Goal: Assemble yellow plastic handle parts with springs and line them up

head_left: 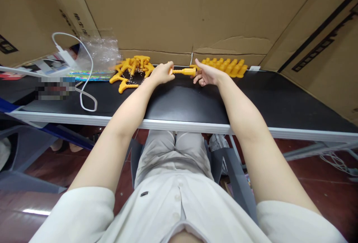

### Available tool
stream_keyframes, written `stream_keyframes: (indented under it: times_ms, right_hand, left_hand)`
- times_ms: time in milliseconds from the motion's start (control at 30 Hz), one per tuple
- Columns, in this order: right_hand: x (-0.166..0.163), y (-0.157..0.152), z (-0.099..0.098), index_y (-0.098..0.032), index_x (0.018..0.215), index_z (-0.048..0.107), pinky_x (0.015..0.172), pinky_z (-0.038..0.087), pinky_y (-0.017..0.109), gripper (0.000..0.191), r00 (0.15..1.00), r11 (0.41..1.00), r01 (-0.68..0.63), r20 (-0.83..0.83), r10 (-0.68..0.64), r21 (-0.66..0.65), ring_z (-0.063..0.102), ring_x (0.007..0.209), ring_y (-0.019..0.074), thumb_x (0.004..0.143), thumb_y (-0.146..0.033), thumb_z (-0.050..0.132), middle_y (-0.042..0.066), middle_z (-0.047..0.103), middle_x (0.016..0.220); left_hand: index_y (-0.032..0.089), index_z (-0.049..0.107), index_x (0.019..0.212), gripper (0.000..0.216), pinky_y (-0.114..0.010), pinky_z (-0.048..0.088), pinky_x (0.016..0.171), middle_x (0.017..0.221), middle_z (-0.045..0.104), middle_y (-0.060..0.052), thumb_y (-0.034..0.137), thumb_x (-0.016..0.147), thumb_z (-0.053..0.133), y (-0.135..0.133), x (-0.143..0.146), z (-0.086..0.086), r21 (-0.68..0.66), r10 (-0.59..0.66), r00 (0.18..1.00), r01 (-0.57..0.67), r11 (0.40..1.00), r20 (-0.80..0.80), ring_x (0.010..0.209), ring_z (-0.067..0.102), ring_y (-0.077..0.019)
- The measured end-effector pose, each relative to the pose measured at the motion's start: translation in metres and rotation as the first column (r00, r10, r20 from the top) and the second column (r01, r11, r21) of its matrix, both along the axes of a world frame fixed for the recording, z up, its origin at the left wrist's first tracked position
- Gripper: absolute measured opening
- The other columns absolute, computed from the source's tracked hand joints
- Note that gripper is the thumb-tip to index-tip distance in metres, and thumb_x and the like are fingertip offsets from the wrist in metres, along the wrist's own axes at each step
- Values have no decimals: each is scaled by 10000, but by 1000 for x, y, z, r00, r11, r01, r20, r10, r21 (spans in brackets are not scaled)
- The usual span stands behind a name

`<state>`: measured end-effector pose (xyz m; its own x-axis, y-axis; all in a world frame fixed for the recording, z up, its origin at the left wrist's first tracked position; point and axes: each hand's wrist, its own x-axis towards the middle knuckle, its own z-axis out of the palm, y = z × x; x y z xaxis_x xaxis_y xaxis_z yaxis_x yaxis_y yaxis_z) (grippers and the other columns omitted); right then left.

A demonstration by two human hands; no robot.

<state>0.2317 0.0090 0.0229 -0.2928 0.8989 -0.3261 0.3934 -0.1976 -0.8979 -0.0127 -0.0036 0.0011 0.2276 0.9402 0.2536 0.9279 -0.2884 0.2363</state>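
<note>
My left hand [163, 73] is closed on one end of an orange plastic piece with a twisted spiral shaft [178, 71]. A ribbed orange sleeve [189, 71] sits on the shaft's right end. Beside that end is my right hand [207, 74], thumb raised and fingers apart; whether its fingers touch the sleeve I cannot tell. Left of my left hand lies a pile of orange T-shaped handles [142, 61], several with thin metal spirals among them. One handle with a twisted shaft [127, 86] lies nearest me. Behind my right hand stand rows of orange sleeves [225, 65].
Cardboard walls [156, 15] enclose the back and sides of the black tabletop [187, 103]. A clear plastic bag [97, 52] and a looped white cable [91, 64] lie at left. A small white piece [254, 68] is beside the sleeves. The metal table edge [187, 126] runs before me.
</note>
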Motion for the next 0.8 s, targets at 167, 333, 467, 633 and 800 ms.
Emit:
stream_keyframes:
  times_ms: [167,333,467,633,800]
  right_hand:
    - [8,-7,1,-152,1061,668,601,575,194,164,992,997,-10,-125,20,83,701,605,106,1124,-303,676,35,779,825]
    - [7,-8,0,-140,1049,672,623,577,212,159,995,996,-1,-103,10,84,700,614,111,1132,-275,656,51,775,820]
    - [6,-9,2,-143,1074,672,624,568,211,174,995,997,8,-98,-1,75,699,614,114,1140,-302,646,49,773,804]
    - [5,-11,3,-149,1062,669,624,568,212,179,996,997,14,-90,-7,70,702,612,115,1135,-312,658,48,773,804]
    - [4,-10,2,-146,1051,661,611,560,206,208,996,997,19,-83,-13,73,695,596,111,1160,-314,604,46,765,779]
  left_hand:
    - [228,671,1399,508,-453,524,1097,1229,753,-112,273,893,680,2,-2,-2,3,-7,1000,7,1000,10,1241,700,-382]
    - [243,674,1379,471,-451,502,1131,1236,743,-108,292,911,700,2,-2,-2,-14,-18,999,19,1000,43,1273,673,-381]
    - [238,661,1381,449,-441,495,1141,1238,741,-113,362,953,712,0,-2,-1,-13,-25,998,26,1000,59,1288,656,-378]
    - [222,664,1378,444,-434,511,1110,1249,748,-126,428,987,703,-2,-2,1,-7,-27,999,27,1000,36,1269,664,-377]
    - [222,665,1373,434,-438,508,1113,1220,751,-116,415,987,703,-3,-2,1,-1,-35,999,35,999,32,1270,671,-373]
